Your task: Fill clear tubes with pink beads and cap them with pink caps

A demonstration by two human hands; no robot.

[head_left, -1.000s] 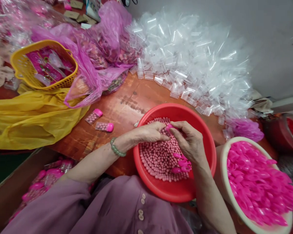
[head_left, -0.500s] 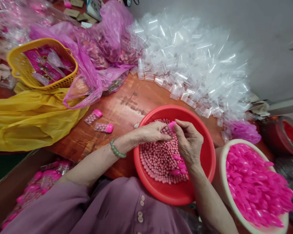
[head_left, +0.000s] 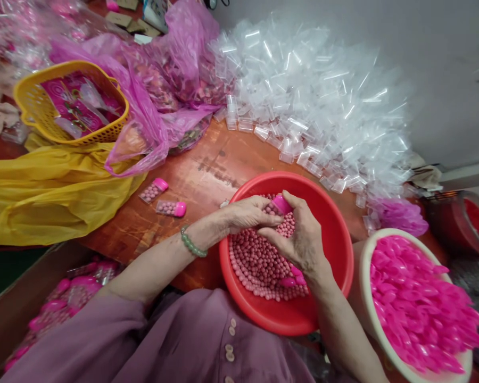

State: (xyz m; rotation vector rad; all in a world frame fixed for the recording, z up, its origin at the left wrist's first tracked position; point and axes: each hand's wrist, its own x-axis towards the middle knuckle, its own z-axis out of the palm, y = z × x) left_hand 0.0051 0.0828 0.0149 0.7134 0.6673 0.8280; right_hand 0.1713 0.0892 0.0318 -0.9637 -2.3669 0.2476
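Note:
Over the red basin [head_left: 341, 255], my left hand [head_left: 252, 214] grips a small clear container with a pink cap [head_left: 280, 204]; its fingers hide most of the clear part. My right hand [head_left: 301, 234] touches the cap with its fingertips, the thumb spread apart below. Pink beads [head_left: 255, 261] fill much of the basin, with a few loose pink caps [head_left: 293, 279] on them beneath my right hand. Two capped containers of beads, one upper [head_left: 153, 190] and one lower [head_left: 171, 208], lie on the table left of the basin.
A cream bucket [head_left: 366, 287] heaped with pink caps [head_left: 419, 303] stands at the right. Clear containers [head_left: 315, 96] are piled behind the basin. A yellow basket [head_left: 35, 109], purple bag [head_left: 191, 37] and yellow bag [head_left: 56, 197] lie left. Bead containers [head_left: 59, 308] fill a box lower left.
My right thumb has moved off the cap, down and left, and that hand has opened somewhat. My left hand still holds the container in nearly the same place.

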